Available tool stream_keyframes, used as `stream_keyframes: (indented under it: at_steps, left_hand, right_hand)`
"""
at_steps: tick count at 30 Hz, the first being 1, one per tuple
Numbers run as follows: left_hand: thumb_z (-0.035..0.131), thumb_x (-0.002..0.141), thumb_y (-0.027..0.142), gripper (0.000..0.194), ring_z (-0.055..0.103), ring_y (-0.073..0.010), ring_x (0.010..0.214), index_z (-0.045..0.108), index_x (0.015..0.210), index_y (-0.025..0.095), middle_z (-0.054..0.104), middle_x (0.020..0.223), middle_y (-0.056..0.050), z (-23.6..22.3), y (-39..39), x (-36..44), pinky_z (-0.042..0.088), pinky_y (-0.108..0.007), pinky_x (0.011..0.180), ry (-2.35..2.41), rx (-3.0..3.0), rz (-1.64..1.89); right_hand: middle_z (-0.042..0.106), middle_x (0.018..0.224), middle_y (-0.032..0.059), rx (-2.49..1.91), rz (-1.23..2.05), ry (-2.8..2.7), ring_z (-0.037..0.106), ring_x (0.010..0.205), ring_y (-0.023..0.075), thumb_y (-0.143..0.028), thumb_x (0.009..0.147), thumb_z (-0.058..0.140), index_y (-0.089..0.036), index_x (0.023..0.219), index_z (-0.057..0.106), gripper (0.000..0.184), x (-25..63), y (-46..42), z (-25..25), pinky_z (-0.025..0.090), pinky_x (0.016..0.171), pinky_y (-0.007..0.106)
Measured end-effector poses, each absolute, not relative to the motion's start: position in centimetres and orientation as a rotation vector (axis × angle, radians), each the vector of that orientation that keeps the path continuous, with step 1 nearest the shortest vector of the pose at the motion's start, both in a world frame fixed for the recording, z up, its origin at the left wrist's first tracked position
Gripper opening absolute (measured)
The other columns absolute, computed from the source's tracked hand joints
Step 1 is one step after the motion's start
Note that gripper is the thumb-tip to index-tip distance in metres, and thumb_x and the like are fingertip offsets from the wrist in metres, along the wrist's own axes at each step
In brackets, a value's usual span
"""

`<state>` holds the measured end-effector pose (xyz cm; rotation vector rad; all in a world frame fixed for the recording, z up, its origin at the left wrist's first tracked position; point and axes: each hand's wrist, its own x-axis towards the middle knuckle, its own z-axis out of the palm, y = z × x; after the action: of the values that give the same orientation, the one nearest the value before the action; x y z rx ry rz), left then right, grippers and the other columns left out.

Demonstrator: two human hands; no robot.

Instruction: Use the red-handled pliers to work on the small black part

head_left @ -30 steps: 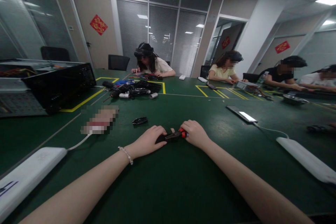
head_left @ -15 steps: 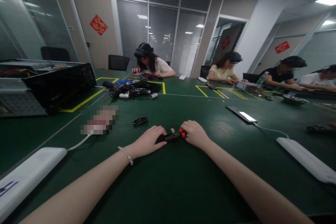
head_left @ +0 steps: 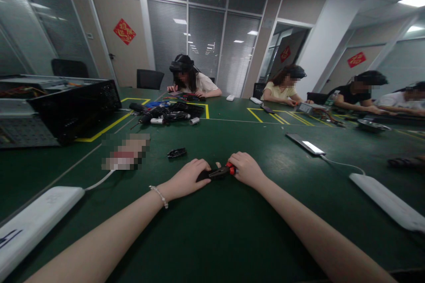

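Note:
My right hand (head_left: 247,169) is closed around the red handles of a pair of pliers (head_left: 219,172), whose dark jaws point left. Between the thumb and fingers of my left hand (head_left: 187,180) is a small black part (head_left: 202,176), mostly covered by the fingers. The jaws meet or overlap this part; the exact contact is too dark to make out. Just beyond the pliers lies a small pale scrap (head_left: 218,164). A loose black plastic piece (head_left: 177,153) rests on the green table (head_left: 212,239), farther off to the left of my hands.
A heap of tools and dark parts (head_left: 166,112) lies across the table. An opened computer case (head_left: 76,110) stands at left. White power banks (head_left: 43,225) flank my arms, cabled to phones; one phone (head_left: 305,143) is at right. Several people sit opposite.
The pliers have shifted very slightly in my right hand's grip. Both hands stay in nearly the same place.

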<state>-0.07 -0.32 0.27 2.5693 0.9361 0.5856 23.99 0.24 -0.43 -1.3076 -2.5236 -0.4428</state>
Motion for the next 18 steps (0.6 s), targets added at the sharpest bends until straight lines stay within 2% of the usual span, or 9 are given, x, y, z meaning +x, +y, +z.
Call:
stream_keyframes:
  at_steps: [18]
  left_hand:
    - [0.054,0.079,0.029,0.022,0.049,-0.0198,0.094,0.049,0.099,0.021,0.052,0.101,-0.003,0.0,-0.07,-0.18,0.039,-0.032,0.08,0.95,2.564,0.573]
  right_hand:
    - [0.056,0.081,0.004,-1.309,-0.438,-2.533,0.046,0.076,0.0153,-0.009,0.066,0.05,-0.016,0.082,0.055,0.018,23.94,0.23,-0.26,0.032,0.069,0.026]
